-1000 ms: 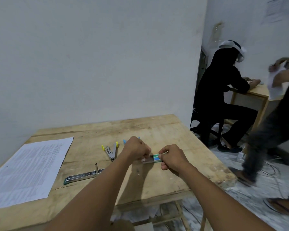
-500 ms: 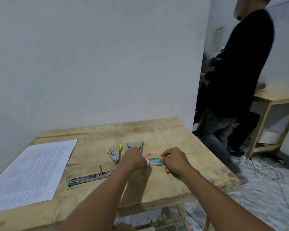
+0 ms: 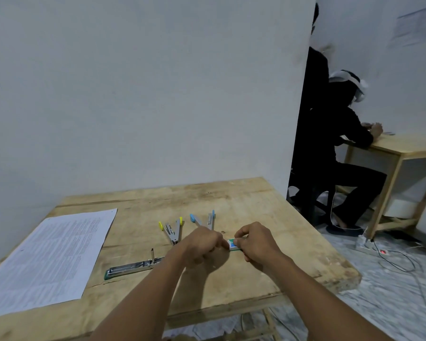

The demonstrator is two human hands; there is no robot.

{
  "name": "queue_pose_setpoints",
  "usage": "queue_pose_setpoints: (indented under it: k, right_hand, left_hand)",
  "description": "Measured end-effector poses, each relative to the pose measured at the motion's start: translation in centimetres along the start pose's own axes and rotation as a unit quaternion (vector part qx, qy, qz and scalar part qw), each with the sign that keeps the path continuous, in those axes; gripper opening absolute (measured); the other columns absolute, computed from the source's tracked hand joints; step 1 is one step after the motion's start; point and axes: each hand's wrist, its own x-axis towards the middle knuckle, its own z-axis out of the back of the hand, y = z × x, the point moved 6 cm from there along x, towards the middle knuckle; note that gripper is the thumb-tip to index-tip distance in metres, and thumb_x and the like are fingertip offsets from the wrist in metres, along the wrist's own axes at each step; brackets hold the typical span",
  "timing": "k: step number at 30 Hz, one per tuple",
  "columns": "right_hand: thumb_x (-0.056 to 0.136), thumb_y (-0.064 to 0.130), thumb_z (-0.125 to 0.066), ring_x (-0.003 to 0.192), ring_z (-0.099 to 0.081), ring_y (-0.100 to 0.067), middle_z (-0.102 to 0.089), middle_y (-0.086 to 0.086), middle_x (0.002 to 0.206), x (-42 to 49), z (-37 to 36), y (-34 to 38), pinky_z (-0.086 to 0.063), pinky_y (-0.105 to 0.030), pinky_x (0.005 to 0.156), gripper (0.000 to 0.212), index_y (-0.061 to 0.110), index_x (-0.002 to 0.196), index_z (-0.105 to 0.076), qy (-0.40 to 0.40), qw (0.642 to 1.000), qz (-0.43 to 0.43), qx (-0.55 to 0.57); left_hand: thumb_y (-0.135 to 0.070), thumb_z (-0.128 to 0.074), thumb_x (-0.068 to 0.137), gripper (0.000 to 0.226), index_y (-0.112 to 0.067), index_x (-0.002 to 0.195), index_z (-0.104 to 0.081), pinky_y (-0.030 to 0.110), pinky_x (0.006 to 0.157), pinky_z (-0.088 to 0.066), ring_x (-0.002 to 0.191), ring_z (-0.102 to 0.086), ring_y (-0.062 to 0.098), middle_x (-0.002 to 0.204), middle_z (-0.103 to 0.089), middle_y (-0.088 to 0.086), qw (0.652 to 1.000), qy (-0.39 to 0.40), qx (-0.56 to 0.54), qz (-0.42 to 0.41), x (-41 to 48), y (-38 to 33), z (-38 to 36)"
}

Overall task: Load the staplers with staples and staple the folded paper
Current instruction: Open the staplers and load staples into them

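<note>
Small staple box [image 3: 233,244], white with a green and blue label, is held between both hands just above the table [image 3: 256,207], near its front right part. Right hand [image 3: 256,244] pinches the box's right end between thumb and fingers. Left hand [image 3: 202,244] is curled at the box's left end, fingertips closed on or against it; exact contact is hidden by the knuckles.

Change over the last second: less of the box shows between the hands than a moment ago, so they have closed in on it. Judgement: the box is being opened or its tray slid out; no staples are visible yet, so loading has not begun.

Three staplers lie open behind and left of the hands. The yellow-tipped stapler [image 3: 173,230] and the blue-tipped stapler [image 3: 204,220] are each splayed in a V, bare metal with small plastic tips. The long stapler [image 3: 133,266] lies flat, a shiny metal channel on a green base, a thin rod standing up from it.

The paper [image 3: 47,254] is white, printed, flat at the table's left edge; it does not look folded. Table is rough, pale wood with cracks and a chipped right corner.
</note>
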Motion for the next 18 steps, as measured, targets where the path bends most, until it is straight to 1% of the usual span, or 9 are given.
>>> queue_pose_setpoints:
  k: [3,6,7,8,10,11,13,16,18]
  right_hand:
    - [0.089,0.02,-0.07,0.056,-0.061,-0.02,-0.07,-0.009,0.081,0.2,-0.2,0.2,-0.057,-0.033,0.064,0.019,0.01,0.103,-0.076,-0.002,0.999,0.009,-0.03]
    - [0.089,0.023,-0.067,0.086,-0.068,-0.023,-0.069,-0.012,0.113,0.4,-0.5,0.4,-0.058,-0.033,0.078,0.02,0.017,0.106,-0.076,-0.004,0.997,0.012,-0.071]
    - [0.089,0.021,-0.065,0.092,-0.068,-0.024,-0.066,-0.012,0.119,0.4,-0.6,0.5,-0.057,-0.033,0.081,0.021,0.017,0.108,-0.075,0.003,0.997,0.012,-0.08]
    - [0.089,0.018,-0.063,0.097,-0.067,-0.024,-0.064,-0.013,0.123,0.4,-0.6,0.5,-0.057,-0.034,0.084,0.024,0.015,0.11,-0.074,0.013,0.996,0.012,-0.083]
    - [0.086,0.011,-0.06,0.107,-0.064,-0.024,-0.063,-0.014,0.127,0.4,-0.4,0.7,-0.055,-0.03,0.087,0.034,0.008,0.118,-0.07,0.036,0.995,0.018,-0.095]
    - [0.085,0.009,-0.06,0.11,-0.063,-0.024,-0.063,-0.015,0.129,0.4,-0.3,0.7,-0.054,-0.028,0.087,0.038,0.006,0.121,-0.068,0.045,0.993,0.022,-0.104]
    - [0.084,0.009,-0.065,0.113,-0.062,-0.023,-0.063,-0.014,0.13,0.4,-0.3,0.6,-0.052,-0.027,0.088,0.041,0.005,0.124,-0.066,0.055,0.992,0.032,-0.112]
    - [0.081,0.02,-0.078,0.11,-0.063,-0.021,-0.064,-0.011,0.127,0.3,-0.7,0.7,-0.051,-0.024,0.086,0.04,0.011,0.119,-0.071,0.059,0.99,0.047,-0.115]
    - [0.077,0.027,-0.082,0.107,-0.063,-0.02,-0.064,-0.008,0.124,0.3,-0.8,0.8,-0.05,-0.025,0.087,0.036,0.019,0.111,-0.075,0.056,0.99,0.062,-0.115]
  left_hand:
    - [-0.004,-0.039,0.089,0.037,-0.004,0.107,-0.071,0.022,0.042,-0.018,0.045,-0.023,0.011,0.058,-0.032,0.001,0.997,0.032,-0.063,0.031,-0.2,0.5,-0.3]
    - [0.001,-0.039,0.094,0.032,0.003,0.104,-0.069,0.021,0.044,-0.024,0.042,-0.033,0.01,0.056,-0.053,0.005,0.999,0.007,-0.029,0.014,-0.3,0.1,0.0]
    - [0.001,-0.041,0.094,0.03,0.005,0.106,-0.069,0.021,0.045,-0.029,0.042,-0.038,0.009,0.062,-0.062,0.007,1.0,-0.005,-0.018,0.004,-0.3,-0.1,0.3]
    - [0.0,-0.043,0.095,0.029,0.005,0.11,-0.067,0.022,0.049,-0.037,0.045,-0.044,0.008,0.076,-0.07,0.011,1.0,-0.014,-0.007,-0.006,-0.2,-0.2,0.6]
    - [0.0,-0.045,0.094,0.03,0.002,0.116,-0.066,0.024,0.061,-0.048,0.06,-0.054,0.01,0.108,-0.071,0.017,1.0,-0.012,0.01,-0.015,-0.2,-0.2,0.7]
    - [0.002,-0.043,0.094,0.032,0.0,0.117,-0.066,0.021,0.061,-0.049,0.062,-0.054,0.011,0.109,-0.07,0.017,1.0,-0.001,0.015,-0.023,-0.4,-0.3,0.6]
    - [0.006,-0.035,0.094,0.041,-0.001,0.12,-0.066,0.016,0.048,-0.043,0.056,-0.048,0.011,0.095,-0.068,0.017,0.999,0.012,0.028,-0.038,-1.1,-0.6,0.1]
    - [0.008,-0.031,0.091,0.048,-0.003,0.123,-0.065,0.025,0.048,-0.047,0.053,-0.041,0.008,0.109,-0.067,0.026,0.996,0.01,0.057,-0.063,-2.0,-1.2,0.0]
    - [0.007,-0.031,0.093,0.05,-0.008,0.127,-0.064,0.017,0.039,-0.037,0.049,-0.037,0.009,0.101,-0.064,0.026,0.995,0.014,0.069,-0.072,-2.0,-1.1,0.1]
